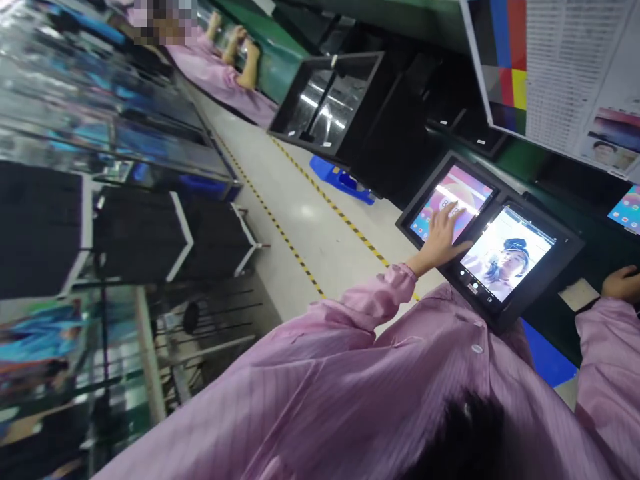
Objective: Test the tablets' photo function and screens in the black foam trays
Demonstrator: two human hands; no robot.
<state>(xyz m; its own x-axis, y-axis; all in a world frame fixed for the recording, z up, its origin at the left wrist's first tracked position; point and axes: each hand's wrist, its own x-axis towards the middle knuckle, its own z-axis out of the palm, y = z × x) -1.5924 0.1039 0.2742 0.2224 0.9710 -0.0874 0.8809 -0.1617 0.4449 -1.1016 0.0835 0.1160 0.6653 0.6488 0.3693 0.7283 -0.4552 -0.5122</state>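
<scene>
Tablet point(474, 189) slanted, long axis lower-left to upper-right, top upper-right; left grip point(441, 235) splayed over; right grip's point(621, 285) closure unclear.

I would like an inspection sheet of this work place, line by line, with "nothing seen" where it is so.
Surface: dark green worktop, poorly lit.
Job's things: left tablet lit with icons and right tablet showing a person's picture, side by side in a black frame.
Clutter: pale pad; another lit screen at the picture's edge.
Grip: left hand spread over the left tablet, exact contact unclear; right hand beside the pale pad, partly cut off.
Cables: nothing seen clearly.
Surroundings: printed board, glass-fronted black box, blue stool-like object, striped floor tape, co-worker's pink sleeve.
</scene>
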